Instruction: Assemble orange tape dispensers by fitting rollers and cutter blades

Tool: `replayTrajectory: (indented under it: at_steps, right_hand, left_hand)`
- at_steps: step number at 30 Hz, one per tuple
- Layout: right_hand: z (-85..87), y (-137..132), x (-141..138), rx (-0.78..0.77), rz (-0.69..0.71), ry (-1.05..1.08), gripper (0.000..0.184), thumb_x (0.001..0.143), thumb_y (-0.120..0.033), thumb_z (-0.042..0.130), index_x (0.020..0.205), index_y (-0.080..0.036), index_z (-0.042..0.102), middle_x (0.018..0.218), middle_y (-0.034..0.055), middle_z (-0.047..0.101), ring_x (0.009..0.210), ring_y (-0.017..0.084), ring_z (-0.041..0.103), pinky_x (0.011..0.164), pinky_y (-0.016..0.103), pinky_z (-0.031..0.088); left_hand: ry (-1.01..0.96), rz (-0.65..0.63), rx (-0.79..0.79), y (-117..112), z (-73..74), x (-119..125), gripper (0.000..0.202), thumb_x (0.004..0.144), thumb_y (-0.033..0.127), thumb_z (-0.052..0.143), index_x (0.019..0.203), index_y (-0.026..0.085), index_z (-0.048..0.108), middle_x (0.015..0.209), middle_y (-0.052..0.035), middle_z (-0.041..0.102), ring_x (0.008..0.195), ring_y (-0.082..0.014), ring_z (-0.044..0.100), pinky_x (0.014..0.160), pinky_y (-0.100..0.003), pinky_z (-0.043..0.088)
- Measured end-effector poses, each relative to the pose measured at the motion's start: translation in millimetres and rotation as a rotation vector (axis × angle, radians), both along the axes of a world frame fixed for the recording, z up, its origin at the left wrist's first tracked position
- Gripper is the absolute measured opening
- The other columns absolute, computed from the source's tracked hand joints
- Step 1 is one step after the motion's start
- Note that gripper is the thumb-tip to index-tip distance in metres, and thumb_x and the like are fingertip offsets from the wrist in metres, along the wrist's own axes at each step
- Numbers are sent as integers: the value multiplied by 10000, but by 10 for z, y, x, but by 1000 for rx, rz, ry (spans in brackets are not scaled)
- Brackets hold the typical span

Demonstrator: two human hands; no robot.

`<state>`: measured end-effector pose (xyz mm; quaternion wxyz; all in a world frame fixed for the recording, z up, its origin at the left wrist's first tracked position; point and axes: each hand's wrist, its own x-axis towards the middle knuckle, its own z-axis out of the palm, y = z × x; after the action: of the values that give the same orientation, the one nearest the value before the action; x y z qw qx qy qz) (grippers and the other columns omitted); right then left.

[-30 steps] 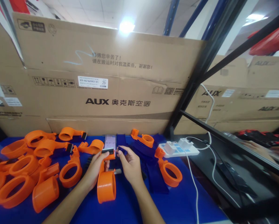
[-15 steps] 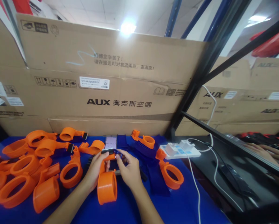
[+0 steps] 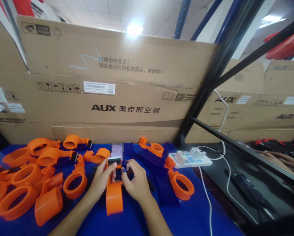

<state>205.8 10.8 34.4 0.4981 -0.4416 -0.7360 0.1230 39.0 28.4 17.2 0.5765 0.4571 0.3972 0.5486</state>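
An orange tape dispenser (image 3: 114,198) hangs ring-down between my hands, in the middle of the head view. My left hand (image 3: 103,177) grips its neck, with the thumb along the black strip (image 3: 114,162) at the head. At the right side of that head, my right hand (image 3: 136,178) is closed, its fingertips pinching a small dark blue plastic part (image 3: 123,165) against it. Exactly how the blue part meets the dispenser is hidden by the fingers. Behind the hands stands a phone (image 3: 117,150) with a lit timer screen.
Several orange dispensers (image 3: 16,200) are heaped at the left of the blue table (image 3: 88,226). Another orange dispenser (image 3: 182,186) lies right, near dark blue pieces (image 3: 153,160). A white power strip (image 3: 190,160) trails cables. Cardboard (image 3: 127,82) stands behind; another person's hand (image 3: 269,160) shows far right.
The dispenser in my left hand has turned slightly, so its black strip faces me more and its ring hangs straighter. My right fingers have shifted slightly around the blue part.
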Motion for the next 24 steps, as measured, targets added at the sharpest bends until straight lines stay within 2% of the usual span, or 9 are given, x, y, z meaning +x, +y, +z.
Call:
replayTrajectory:
  at_steps: [4,9,12,16,18,22,24]
  right_hand:
    - [-18,-15,-8,-57,-36,18,91,866,-170,587,868,-240,528,698,-36,576,608,150,560,605,249,443]
    - [-41,-26,-22,-23,-52,45,138,857,-144,569,955,-230,614,711,-25,605,595,150,563,593,251,446]
    - [-59,-27,-25,28,-83,40,126,837,-129,569,898,-230,615,712,-14,601,616,159,559,593,260,436]
    - [-49,-22,-27,80,-94,16,133,812,-114,565,779,-241,540,708,-1,584,685,185,567,616,277,431]
    - [-26,-16,-30,92,-91,27,151,806,-119,571,757,-246,503,753,19,606,735,202,578,643,292,447]
    - [3,-13,-37,62,-13,80,161,776,-105,574,781,-244,495,983,71,688,818,212,624,706,310,499]
    - [3,-19,-39,17,12,77,137,800,-117,577,839,-242,536,972,58,700,794,200,636,715,301,509]
  left_hand:
    - [-22,-20,1,6,-10,-9,273,849,440,731,830,196,611,615,28,620,481,-121,562,510,-238,463]
    - [-65,-34,-22,6,-40,-13,259,835,423,739,852,193,621,642,22,636,498,-130,584,528,-251,473]
    - [-36,-37,-15,-10,-31,-7,232,818,391,739,860,193,625,624,24,638,479,-132,583,512,-251,467]
    - [2,-8,11,-32,11,10,193,799,352,731,853,196,631,589,35,627,448,-125,561,489,-243,454]
    - [3,0,16,-37,29,15,180,801,342,724,849,199,626,579,41,620,438,-120,551,483,-240,451]
    - [11,-2,1,-39,43,15,186,793,348,727,855,199,634,570,42,616,430,-120,540,471,-238,445]
    - [16,-7,-9,-37,38,11,194,789,353,731,866,198,643,571,41,617,430,-121,540,471,-238,444]
